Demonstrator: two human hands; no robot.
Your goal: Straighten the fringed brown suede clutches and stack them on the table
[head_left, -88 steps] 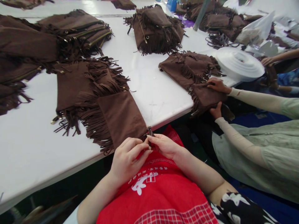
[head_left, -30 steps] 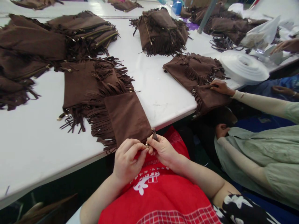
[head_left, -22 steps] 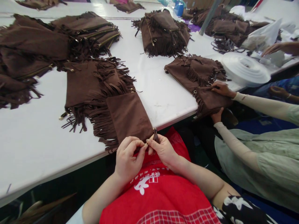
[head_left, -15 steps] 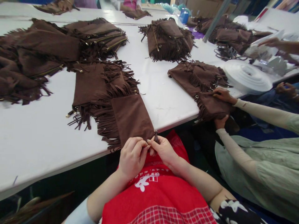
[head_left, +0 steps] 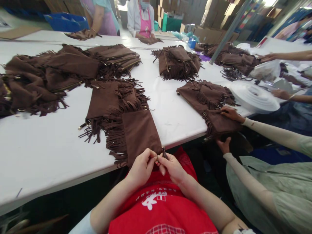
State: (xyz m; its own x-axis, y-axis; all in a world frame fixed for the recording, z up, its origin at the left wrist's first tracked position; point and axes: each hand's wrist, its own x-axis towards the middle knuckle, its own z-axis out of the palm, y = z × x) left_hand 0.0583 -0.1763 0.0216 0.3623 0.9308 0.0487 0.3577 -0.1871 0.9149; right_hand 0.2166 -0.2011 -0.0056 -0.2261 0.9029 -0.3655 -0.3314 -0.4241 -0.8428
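Note:
A brown fringed bag (head_left: 141,133) lies over the table's front edge, its plain flat panel towards me. At its near right corner hangs a dark zipper pull (head_left: 164,152). My left hand (head_left: 142,167) is closed in a pinch at the panel's near edge. Beside the pull, my right hand (head_left: 173,168) is also pinched, its fingertips meeting those of the left. Something tiny shows between the fingertips, too small to name. Beyond this panel lies another brown fringed bag (head_left: 103,97), overlapped by long fringe.
More brown fringed bags (head_left: 73,65) are piled at the left, with a stack (head_left: 179,61) farther back. To the right, a co-worker's hands (head_left: 230,113) hold a brown bag (head_left: 221,123). A white roll (head_left: 254,97) and a grey pole (head_left: 226,35) stand beyond.
My view has tilted up, so more of the far side shows. My hands stay at the bag's corner, with the fingertips slightly shifted. The co-worker's lower hand has moved slightly left, off the bag.

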